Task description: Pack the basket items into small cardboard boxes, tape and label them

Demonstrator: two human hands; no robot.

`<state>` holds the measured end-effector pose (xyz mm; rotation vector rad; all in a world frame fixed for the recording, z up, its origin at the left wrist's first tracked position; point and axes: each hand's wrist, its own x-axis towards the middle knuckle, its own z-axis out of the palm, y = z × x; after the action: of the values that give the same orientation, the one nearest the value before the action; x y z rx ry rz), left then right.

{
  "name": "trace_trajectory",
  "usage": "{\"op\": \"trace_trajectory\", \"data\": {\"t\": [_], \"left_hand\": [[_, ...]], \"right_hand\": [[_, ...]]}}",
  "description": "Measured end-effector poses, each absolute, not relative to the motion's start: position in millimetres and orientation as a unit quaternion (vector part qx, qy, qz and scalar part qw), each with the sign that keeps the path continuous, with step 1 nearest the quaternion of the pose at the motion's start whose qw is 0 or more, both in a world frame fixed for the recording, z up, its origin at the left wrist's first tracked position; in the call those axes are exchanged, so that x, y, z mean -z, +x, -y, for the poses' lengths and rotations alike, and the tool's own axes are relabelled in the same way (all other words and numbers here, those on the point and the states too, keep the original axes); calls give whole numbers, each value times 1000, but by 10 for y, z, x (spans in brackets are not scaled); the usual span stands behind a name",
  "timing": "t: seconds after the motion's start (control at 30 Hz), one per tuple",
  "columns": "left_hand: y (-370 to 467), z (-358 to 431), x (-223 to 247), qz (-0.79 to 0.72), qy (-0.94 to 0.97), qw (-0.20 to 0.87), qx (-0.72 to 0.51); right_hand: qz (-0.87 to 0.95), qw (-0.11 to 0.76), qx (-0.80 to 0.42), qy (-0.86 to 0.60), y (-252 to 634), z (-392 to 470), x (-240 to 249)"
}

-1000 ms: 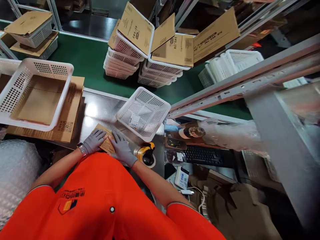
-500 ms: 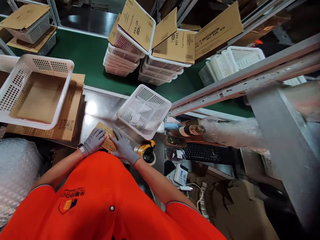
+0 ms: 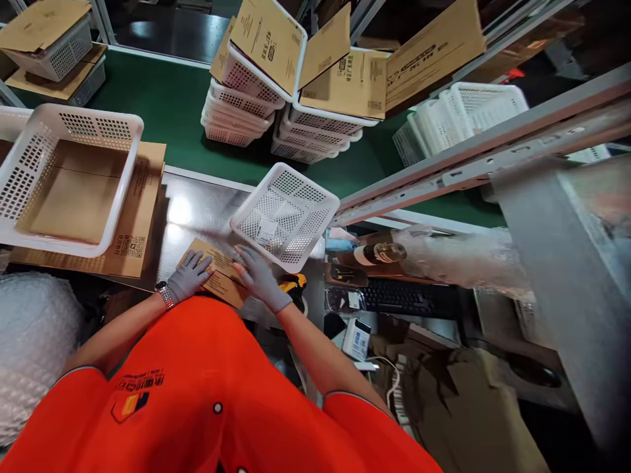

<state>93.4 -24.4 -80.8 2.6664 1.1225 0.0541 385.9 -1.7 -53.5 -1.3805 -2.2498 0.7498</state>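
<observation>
A small flat cardboard box (image 3: 224,274) with printed text lies on the metal bench near my body. My left hand (image 3: 190,276), in a grey glove, rests on its left part with fingers laid out flat. At the box's right part is my right hand (image 3: 261,279), also gloved, its fingers stretched and touching or just over the cardboard; exact contact is unclear. Just beyond it stands a white perforated basket (image 3: 308,226) with a labelled clear bag (image 3: 267,230) inside. A yellow-and-black tape dispenser (image 3: 296,284) is partly hidden behind my right forearm.
On the left, a large white basket (image 3: 132,164) sits over cardboard sheets (image 3: 148,197). Stacked baskets with cardboard (image 3: 241,125) stand on the green conveyor belt (image 3: 148,98). A metal frame bar (image 3: 444,177) crosses on the right, above a keyboard (image 3: 399,299). Bubble wrap (image 3: 37,348) lies lower left.
My right hand has moved right and slightly up, its fingers straighter, exposing more of the box. The box reaches farther right. My left hand stays on it.
</observation>
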Motion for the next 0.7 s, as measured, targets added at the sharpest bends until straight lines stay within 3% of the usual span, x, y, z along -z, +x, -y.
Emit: {"op": "trace_trajectory", "data": {"t": [0.23,0.57,0.7], "left_hand": [[1084,149,770,-378,917,130,-8],[1221,66,576,-352,923,149,38],[1271,87,473,-367,918,134,68]], "right_hand": [[729,32,-275,-626,3752,56,658],[667,-46,-233,-706,3584,132,585],[660,-6,-232,-714,3532,154,581]]}}
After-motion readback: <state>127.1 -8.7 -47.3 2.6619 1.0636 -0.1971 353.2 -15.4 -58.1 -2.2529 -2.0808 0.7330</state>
